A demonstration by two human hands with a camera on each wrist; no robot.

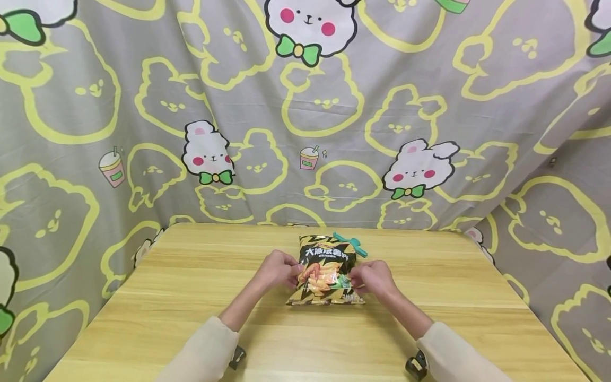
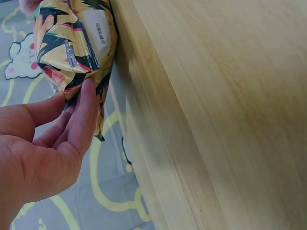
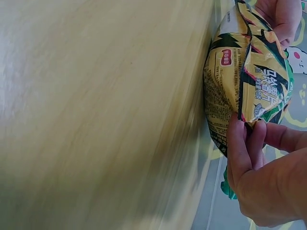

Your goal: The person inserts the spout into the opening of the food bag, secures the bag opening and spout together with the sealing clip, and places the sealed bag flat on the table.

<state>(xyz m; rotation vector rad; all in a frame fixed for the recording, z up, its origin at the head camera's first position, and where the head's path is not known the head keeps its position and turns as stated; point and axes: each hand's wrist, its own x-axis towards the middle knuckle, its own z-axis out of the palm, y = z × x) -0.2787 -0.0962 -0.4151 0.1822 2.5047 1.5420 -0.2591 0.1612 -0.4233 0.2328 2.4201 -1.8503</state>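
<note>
A black and yellow bag of potato chips [image 1: 326, 270] stands between the two hands over the table, its printed front with pictured chips facing up toward the head camera. My left hand [image 1: 280, 269] pinches its left edge, thumb on one side and fingers on the other, as the left wrist view shows on the bag [image 2: 72, 43]. On the opposite edge, my right hand [image 1: 373, 277] pinches the bag [image 3: 249, 76] between thumb and fingertips. Just behind the bag's upper right corner lies a thin teal object with a wider middle [image 1: 352, 244], partly hidden; its kind is unclear.
The light wooden table [image 1: 191, 297] spreads out around the bag on all sides. A grey curtain with rabbit drawings [image 1: 334, 116] hangs behind its far edge and along both sides. Dark straps with small devices [image 1: 416, 366] sit at the wrists.
</note>
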